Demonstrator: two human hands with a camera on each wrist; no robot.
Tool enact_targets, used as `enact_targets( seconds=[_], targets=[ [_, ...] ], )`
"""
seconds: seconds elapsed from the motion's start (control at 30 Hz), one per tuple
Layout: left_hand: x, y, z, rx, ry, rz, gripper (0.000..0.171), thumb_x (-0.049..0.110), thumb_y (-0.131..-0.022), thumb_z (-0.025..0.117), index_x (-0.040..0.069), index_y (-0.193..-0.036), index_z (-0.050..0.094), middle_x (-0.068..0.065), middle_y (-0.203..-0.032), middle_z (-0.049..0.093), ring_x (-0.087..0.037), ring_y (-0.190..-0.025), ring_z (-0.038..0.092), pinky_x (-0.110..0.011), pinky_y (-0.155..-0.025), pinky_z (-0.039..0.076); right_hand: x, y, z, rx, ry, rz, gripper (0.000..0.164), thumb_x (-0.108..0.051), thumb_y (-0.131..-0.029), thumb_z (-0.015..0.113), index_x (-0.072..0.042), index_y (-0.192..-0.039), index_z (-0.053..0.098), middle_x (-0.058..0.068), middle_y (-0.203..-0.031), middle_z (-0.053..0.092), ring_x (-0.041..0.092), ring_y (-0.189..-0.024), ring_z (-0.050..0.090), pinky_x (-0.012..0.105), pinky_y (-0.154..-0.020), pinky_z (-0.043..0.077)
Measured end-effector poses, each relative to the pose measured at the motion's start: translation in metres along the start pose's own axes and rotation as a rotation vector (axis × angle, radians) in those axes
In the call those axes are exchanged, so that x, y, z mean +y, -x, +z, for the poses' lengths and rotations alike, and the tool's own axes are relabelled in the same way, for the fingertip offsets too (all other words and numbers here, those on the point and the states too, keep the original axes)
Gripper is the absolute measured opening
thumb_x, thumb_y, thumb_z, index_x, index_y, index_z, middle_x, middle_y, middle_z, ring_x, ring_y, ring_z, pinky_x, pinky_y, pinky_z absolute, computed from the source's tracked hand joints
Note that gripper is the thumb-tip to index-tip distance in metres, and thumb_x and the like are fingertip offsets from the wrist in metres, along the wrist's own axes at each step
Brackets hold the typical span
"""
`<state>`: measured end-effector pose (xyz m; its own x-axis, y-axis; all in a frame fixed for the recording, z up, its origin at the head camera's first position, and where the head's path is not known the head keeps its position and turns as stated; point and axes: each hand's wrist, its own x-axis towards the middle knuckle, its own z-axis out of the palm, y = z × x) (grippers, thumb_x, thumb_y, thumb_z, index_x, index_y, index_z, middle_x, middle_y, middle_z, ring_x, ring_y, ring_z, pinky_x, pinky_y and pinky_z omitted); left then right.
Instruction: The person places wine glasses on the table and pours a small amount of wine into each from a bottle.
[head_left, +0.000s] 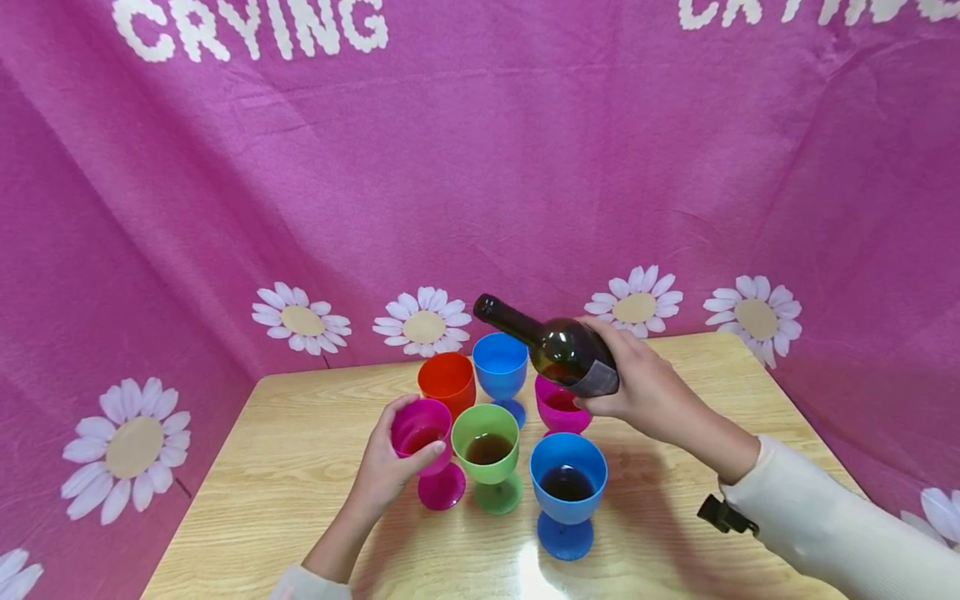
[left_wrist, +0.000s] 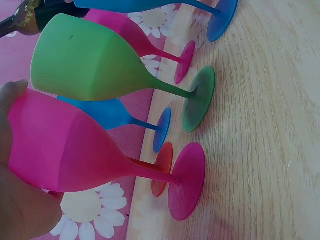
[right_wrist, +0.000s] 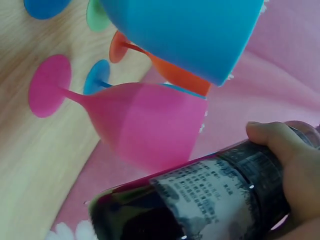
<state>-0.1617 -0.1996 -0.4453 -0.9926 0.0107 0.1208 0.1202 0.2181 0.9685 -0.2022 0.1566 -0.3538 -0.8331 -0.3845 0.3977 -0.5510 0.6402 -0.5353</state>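
My right hand (head_left: 648,387) grips a dark wine bottle (head_left: 570,354) by its lower body. The bottle leans with its neck up to the left, above the goblets, and some dark liquid shows inside. Around the bowl of a pink goblet (head_left: 422,429) at the front left curls my left hand (head_left: 386,458); its foot (left_wrist: 187,181) stands on the table in the left wrist view. Red liquid lies in that goblet. Beside it stand a green goblet (head_left: 497,479) and a front blue goblet (head_left: 567,508), both holding dark liquid.
An orange goblet (head_left: 447,379) and another blue goblet (head_left: 500,367) stand at the back. A second pink goblet (head_left: 558,400) with red liquid is partly behind the bottle. The wooden table (head_left: 300,467) meets a pink daisy-print cloth (head_left: 450,167) behind.
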Motion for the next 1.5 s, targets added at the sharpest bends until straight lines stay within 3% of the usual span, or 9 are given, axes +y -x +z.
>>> enact_targets(
  seconds=[0.33, 0.63, 0.97, 1.5],
  targets=[
    [0.001, 0.000, 0.000, -0.002, 0.003, -0.010, 0.079, 0.013, -0.083, 0.085, 0.014, -0.150, 0.043, -0.012, -0.139, 0.057, -0.033, -0.127, 0.055, -0.033, -0.091, 0.058, 0.022, 0.009, 0.005, 0.088, -0.112, 0.086, 0.100, -0.012, -0.074, 0.093, -0.016, -0.155, 0.034, 0.020, -0.135, 0.059, 0.041, -0.116, 0.061, 0.064, -0.093, 0.053],
    [-0.003, -0.001, 0.001, 0.006, 0.008, 0.018, 0.075, 0.010, -0.084, 0.084, 0.013, -0.148, 0.045, -0.014, -0.136, 0.059, -0.033, -0.124, 0.057, -0.031, -0.092, 0.056, 0.045, 0.023, 0.015, 0.140, -0.195, 0.211, 0.101, -0.022, -0.080, 0.090, -0.021, -0.158, 0.026, 0.023, -0.139, 0.056, 0.044, -0.118, 0.059, 0.067, -0.096, 0.046],
    [-0.005, -0.002, 0.001, 0.011, 0.013, 0.026, 0.075, 0.009, -0.084, 0.084, 0.010, -0.148, 0.045, -0.015, -0.135, 0.059, -0.034, -0.124, 0.058, -0.029, -0.092, 0.056, 0.072, 0.041, 0.034, 0.188, -0.285, 0.257, 0.104, -0.020, -0.084, 0.087, -0.026, -0.162, 0.018, 0.021, -0.144, 0.052, 0.042, -0.121, 0.055, 0.068, -0.096, 0.045],
    [-0.003, -0.001, 0.000, 0.005, -0.005, 0.003, 0.078, 0.014, -0.083, 0.086, 0.014, -0.149, 0.044, -0.013, -0.139, 0.057, -0.034, -0.128, 0.055, -0.033, -0.092, 0.057, 0.100, 0.062, 0.051, 0.226, -0.400, 0.345, 0.107, -0.021, -0.088, 0.084, -0.018, -0.162, 0.006, 0.024, -0.154, 0.036, 0.046, -0.136, 0.041, 0.074, -0.109, 0.033]
  ],
)
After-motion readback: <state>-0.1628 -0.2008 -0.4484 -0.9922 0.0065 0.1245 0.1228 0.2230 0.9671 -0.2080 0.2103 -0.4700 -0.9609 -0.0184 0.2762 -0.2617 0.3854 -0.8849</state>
